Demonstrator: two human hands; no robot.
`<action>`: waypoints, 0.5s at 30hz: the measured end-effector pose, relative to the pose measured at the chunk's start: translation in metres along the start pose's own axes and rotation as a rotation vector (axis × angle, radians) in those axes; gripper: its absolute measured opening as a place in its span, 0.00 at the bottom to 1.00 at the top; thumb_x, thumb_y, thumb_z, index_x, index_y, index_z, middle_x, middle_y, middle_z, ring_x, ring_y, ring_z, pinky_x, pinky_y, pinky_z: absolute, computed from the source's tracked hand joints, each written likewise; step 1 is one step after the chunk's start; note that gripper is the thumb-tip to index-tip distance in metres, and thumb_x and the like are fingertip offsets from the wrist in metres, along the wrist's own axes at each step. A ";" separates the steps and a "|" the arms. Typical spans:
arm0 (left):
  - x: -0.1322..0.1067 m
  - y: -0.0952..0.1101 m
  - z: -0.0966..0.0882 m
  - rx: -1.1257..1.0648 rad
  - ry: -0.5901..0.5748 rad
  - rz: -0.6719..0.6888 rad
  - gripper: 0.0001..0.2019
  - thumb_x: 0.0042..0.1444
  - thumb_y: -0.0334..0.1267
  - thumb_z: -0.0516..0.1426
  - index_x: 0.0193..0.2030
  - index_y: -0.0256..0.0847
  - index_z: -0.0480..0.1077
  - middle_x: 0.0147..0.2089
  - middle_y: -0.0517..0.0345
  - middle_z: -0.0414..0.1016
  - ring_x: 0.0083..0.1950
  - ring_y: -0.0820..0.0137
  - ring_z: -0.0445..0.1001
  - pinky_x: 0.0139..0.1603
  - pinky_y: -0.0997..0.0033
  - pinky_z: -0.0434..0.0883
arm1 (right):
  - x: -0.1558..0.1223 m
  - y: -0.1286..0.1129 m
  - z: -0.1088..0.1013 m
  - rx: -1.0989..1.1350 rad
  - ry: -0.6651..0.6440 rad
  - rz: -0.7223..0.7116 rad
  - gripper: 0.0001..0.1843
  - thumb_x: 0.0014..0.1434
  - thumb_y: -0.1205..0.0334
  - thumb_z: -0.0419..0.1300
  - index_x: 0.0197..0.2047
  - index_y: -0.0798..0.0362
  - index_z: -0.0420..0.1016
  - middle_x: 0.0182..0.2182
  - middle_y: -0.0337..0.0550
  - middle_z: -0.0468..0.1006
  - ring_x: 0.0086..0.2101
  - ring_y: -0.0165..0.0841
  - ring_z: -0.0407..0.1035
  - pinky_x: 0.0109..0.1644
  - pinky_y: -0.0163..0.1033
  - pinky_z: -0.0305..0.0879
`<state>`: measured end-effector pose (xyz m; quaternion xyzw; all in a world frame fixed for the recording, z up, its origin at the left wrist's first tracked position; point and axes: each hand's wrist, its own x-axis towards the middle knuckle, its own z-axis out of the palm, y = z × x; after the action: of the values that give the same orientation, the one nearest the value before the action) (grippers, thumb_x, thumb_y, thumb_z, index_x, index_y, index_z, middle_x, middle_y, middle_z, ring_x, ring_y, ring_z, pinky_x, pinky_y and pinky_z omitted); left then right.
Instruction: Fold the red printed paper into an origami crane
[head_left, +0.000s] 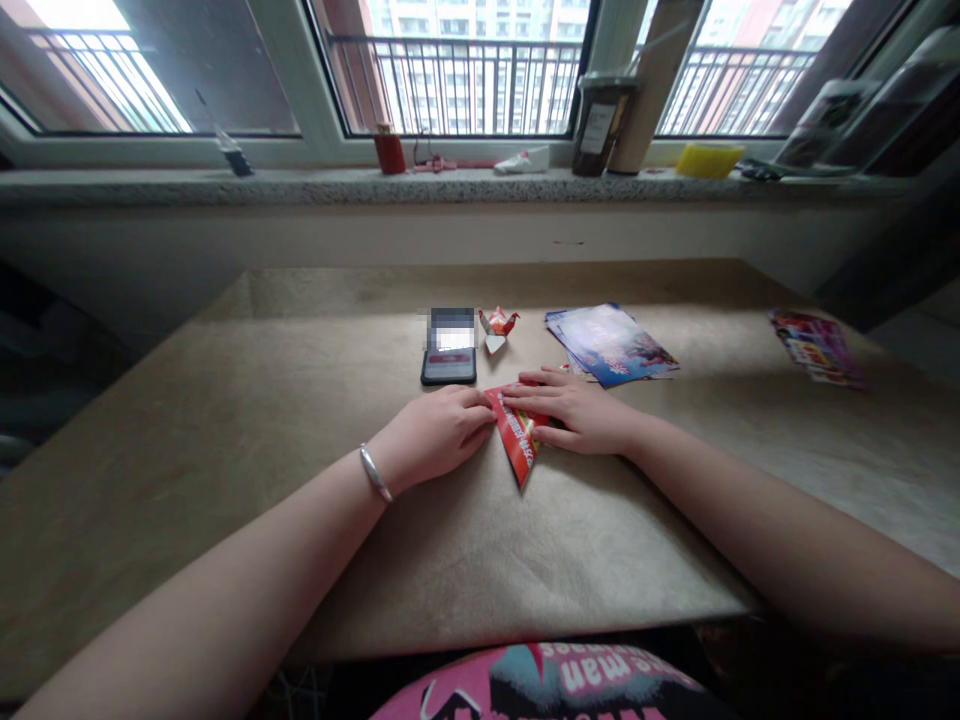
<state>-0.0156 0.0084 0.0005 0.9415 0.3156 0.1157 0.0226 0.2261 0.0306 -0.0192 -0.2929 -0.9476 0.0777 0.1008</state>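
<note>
A red sheet of printed paper (517, 440), folded to a point toward me, lies on the table in front of me. My left hand (450, 428) is closed at the paper's left edge, its fingers curled together there; a silver bangle is on that wrist. My right hand (574, 410) rests on the paper's right part, fingers stretched out and spread, covering some of it. Just beyond the hands stands a small folded paper crane (497, 328) in red and white. Left of the crane is a phone (450, 368) with its screen partly blurred.
A stack of blue printed sheets (615, 340) lies beyond my right hand. Farther right are colourful printed papers (814, 345). The brown-covered table (225, 400) reaches toward a stone windowsill (315, 190), which holds a red bottle (389, 150), a dark jar (598, 125) and a yellow object (709, 160).
</note>
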 end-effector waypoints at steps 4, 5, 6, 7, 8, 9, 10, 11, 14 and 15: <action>0.000 0.001 0.002 0.010 0.026 0.003 0.11 0.60 0.33 0.50 0.45 0.39 0.72 0.47 0.52 0.73 0.48 0.67 0.71 0.49 0.66 0.70 | 0.001 0.000 0.000 0.003 0.005 0.003 0.28 0.61 0.54 0.51 0.63 0.46 0.58 0.61 0.37 0.62 0.60 0.42 0.53 0.62 0.54 0.48; 0.001 0.002 0.002 0.014 0.026 0.000 0.11 0.60 0.33 0.50 0.45 0.39 0.71 0.47 0.52 0.73 0.48 0.67 0.71 0.50 0.66 0.70 | 0.001 0.000 0.000 0.005 0.007 0.003 0.28 0.61 0.54 0.51 0.63 0.46 0.58 0.61 0.37 0.61 0.60 0.42 0.53 0.62 0.54 0.49; 0.001 0.003 0.003 0.017 0.025 -0.008 0.11 0.60 0.33 0.50 0.45 0.39 0.71 0.47 0.52 0.73 0.47 0.67 0.71 0.50 0.65 0.70 | 0.001 0.000 0.000 0.008 0.008 0.002 0.28 0.61 0.53 0.51 0.63 0.46 0.58 0.61 0.37 0.61 0.60 0.43 0.53 0.62 0.54 0.48; 0.002 0.005 0.004 0.021 0.026 -0.023 0.11 0.60 0.33 0.50 0.46 0.39 0.71 0.46 0.52 0.73 0.47 0.67 0.70 0.50 0.65 0.70 | 0.001 0.000 0.000 0.010 0.008 0.001 0.28 0.61 0.53 0.51 0.63 0.46 0.58 0.61 0.37 0.61 0.60 0.43 0.53 0.62 0.54 0.48; 0.003 0.007 0.005 0.026 0.022 -0.042 0.11 0.61 0.34 0.50 0.46 0.38 0.70 0.45 0.52 0.73 0.46 0.67 0.70 0.51 0.65 0.69 | 0.001 0.000 0.001 0.013 0.008 0.002 0.28 0.61 0.53 0.51 0.63 0.46 0.58 0.61 0.37 0.61 0.60 0.42 0.53 0.63 0.54 0.48; 0.005 0.009 0.006 0.033 0.031 -0.070 0.11 0.61 0.35 0.49 0.46 0.38 0.70 0.44 0.51 0.73 0.47 0.67 0.70 0.50 0.65 0.70 | 0.001 0.000 0.001 0.016 0.008 0.004 0.28 0.61 0.53 0.52 0.63 0.46 0.58 0.61 0.37 0.62 0.60 0.42 0.52 0.63 0.54 0.48; 0.006 0.012 0.007 0.044 0.043 -0.101 0.11 0.61 0.35 0.49 0.45 0.38 0.71 0.43 0.50 0.72 0.47 0.66 0.70 0.49 0.64 0.70 | 0.001 0.000 0.002 0.021 0.010 0.007 0.27 0.60 0.53 0.52 0.63 0.46 0.58 0.60 0.37 0.62 0.60 0.42 0.52 0.63 0.54 0.48; 0.007 0.015 0.009 0.054 0.035 -0.125 0.11 0.61 0.36 0.49 0.44 0.38 0.71 0.42 0.50 0.72 0.46 0.66 0.70 0.49 0.64 0.70 | 0.001 0.000 0.002 0.027 0.014 0.011 0.27 0.60 0.54 0.52 0.63 0.46 0.58 0.60 0.38 0.62 0.60 0.42 0.52 0.63 0.54 0.47; 0.010 0.022 0.014 0.088 0.058 -0.174 0.12 0.61 0.41 0.50 0.42 0.36 0.70 0.42 0.48 0.71 0.46 0.64 0.69 0.48 0.61 0.70 | 0.001 0.002 0.004 0.051 0.033 0.016 0.27 0.60 0.54 0.53 0.62 0.45 0.60 0.60 0.39 0.63 0.60 0.42 0.52 0.63 0.54 0.48; 0.010 0.024 0.015 0.096 0.066 -0.181 0.13 0.60 0.42 0.50 0.42 0.36 0.70 0.43 0.47 0.70 0.46 0.63 0.69 0.48 0.60 0.70 | 0.001 0.002 0.005 0.057 0.039 0.015 0.26 0.60 0.54 0.53 0.61 0.45 0.61 0.60 0.39 0.64 0.60 0.42 0.53 0.63 0.54 0.48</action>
<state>0.0096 -0.0041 -0.0096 0.9048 0.4052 0.1290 -0.0226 0.2251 0.0325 -0.0242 -0.2983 -0.9407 0.0995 0.1270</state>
